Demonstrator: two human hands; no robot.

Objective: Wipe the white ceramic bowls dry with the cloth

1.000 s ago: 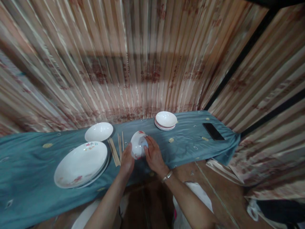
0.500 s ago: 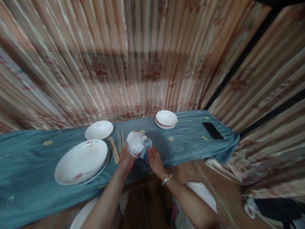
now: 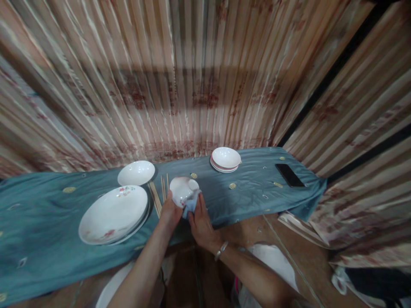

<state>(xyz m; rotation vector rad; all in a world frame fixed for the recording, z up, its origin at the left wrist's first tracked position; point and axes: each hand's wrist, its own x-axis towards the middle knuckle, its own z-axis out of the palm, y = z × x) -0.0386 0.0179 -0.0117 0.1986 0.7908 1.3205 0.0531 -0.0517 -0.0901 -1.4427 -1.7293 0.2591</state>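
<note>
A small white bowl [image 3: 181, 189] with a floral pattern is tipped so that its underside and foot ring face me. My left hand [image 3: 170, 211] is closed on the bowl's left edge. In my right hand [image 3: 202, 222] is a light blue cloth [image 3: 190, 207], pressed against the lower right of the bowl's outside. The fingertips under the bowl are hidden. Just left of the bowl lie several wooden chopsticks [image 3: 155, 199] on the blue-green tablecloth [image 3: 250, 201].
Large floral plates [image 3: 112, 214] are stacked at the left, with a white bowl [image 3: 136, 173] behind them. Stacked bowls [image 3: 226, 158] stand at the back centre-right. A black phone [image 3: 289, 175] lies near the right end. Pleated curtains [image 3: 192, 85] hang behind the table.
My right hand has moved the cloth down and left over the bowl's outside. The bowl has turned a little in my left hand. The whole view has shifted slightly.
</note>
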